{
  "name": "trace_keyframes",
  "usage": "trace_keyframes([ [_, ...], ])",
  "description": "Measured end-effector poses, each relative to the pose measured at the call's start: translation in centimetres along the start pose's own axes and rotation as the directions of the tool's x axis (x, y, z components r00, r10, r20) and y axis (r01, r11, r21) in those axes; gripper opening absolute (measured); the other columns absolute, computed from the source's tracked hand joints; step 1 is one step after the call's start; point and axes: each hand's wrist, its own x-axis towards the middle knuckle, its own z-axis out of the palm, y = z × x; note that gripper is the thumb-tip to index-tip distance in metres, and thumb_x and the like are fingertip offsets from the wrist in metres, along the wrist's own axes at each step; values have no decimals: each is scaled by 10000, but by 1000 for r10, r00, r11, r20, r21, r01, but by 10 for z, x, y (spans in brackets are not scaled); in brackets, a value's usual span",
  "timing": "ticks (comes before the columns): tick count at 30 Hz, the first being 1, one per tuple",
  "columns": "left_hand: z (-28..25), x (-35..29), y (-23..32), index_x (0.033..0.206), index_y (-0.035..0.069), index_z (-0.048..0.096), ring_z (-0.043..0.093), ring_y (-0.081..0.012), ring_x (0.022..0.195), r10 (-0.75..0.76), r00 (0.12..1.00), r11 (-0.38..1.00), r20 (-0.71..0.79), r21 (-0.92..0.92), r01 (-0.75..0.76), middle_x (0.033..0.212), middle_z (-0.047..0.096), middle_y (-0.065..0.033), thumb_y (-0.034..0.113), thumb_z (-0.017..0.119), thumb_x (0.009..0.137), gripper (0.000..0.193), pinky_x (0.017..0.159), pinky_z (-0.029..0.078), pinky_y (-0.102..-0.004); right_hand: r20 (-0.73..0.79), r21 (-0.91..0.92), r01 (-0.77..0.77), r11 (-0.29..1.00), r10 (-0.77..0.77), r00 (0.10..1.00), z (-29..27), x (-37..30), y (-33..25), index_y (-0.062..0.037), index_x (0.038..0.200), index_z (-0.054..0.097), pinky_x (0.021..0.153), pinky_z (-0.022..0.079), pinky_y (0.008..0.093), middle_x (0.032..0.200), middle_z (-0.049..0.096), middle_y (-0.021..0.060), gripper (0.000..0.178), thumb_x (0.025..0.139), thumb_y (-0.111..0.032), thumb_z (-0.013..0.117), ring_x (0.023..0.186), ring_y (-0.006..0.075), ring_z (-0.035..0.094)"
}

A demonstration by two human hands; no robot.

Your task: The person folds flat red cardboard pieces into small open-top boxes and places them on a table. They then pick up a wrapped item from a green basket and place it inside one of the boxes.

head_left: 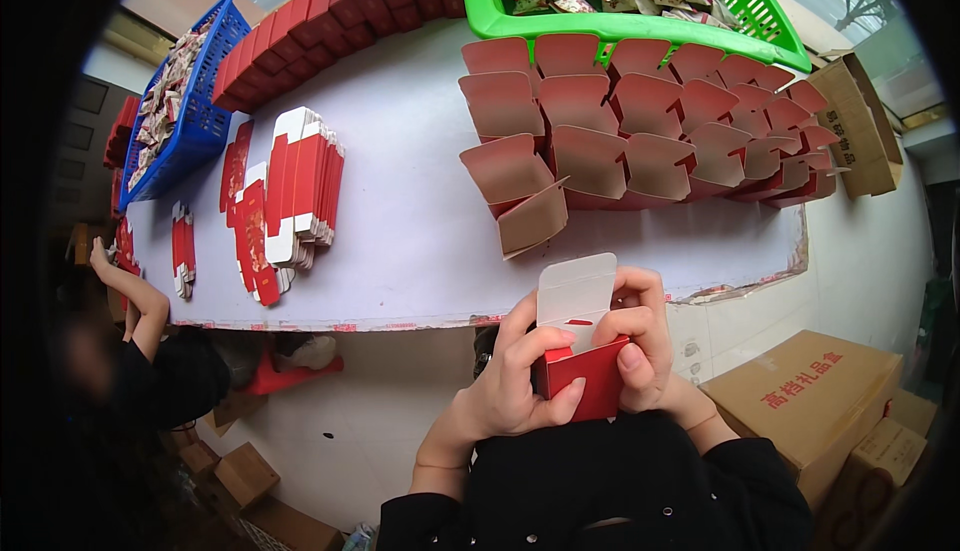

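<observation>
Just in front of my body, off the table's near edge, I hold a small red carton [603, 381] with its pale inner lid flap standing up. My left hand [510, 381] is closed around its left side, the thumb pressed against the red front. On the other side my right hand [643, 346] grips the carton, thumb on the front and fingers bent near the open top. Beyond my hands, rows of open red cartons [590, 163] stand with their lids raised. One carton at the near left corner has a flap folded outward.
A green basket [486, 13] of small wrapped packets stands behind the open cartons. Flattened red-and-white cartons [305, 186] lie left of centre, near a blue basket [208, 96]. Closed red boxes [290, 46] are stacked behind. Brown boxes [810, 391] sit at right; another person's arm [140, 296] shows at left.
</observation>
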Motion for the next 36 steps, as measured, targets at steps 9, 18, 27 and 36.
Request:
trace_keyframes([
  [9,3,-4,1,1339,198,69,605,-299,924,34,999,998,-25,-53,-36,1153,503,-207,-37,648,753,857,832,516,-404,90,124,-16,992,5,996,-6,10,-10,13,1200,572,907,469,437,1121,533,220,413,808,45,445,1020,326,564],
  [18,1,-7,-5,1342,182,275,527,-371,1150,-8,999,953,31,-302,17,1327,427,-233,-62,693,752,763,927,476,-427,233,211,-412,886,364,902,-27,21,-23,14,1161,641,880,469,347,1148,632,172,396,770,-14,697,1003,260,605],
  [27,-6,0,-2,1317,238,205,520,-392,1139,-69,985,955,160,-275,112,1314,441,-282,5,632,834,686,939,467,-457,217,138,-513,847,480,850,-28,22,-29,-16,1080,690,875,497,316,1105,664,168,286,794,-25,705,992,230,644],
  [36,-3,-4,-5,1336,195,245,496,-409,1193,-42,985,935,165,-340,96,1366,375,-302,-46,646,787,722,943,477,-440,154,320,-675,665,666,730,-26,26,-33,20,992,707,858,510,296,966,706,154,202,791,10,694,908,187,668],
])
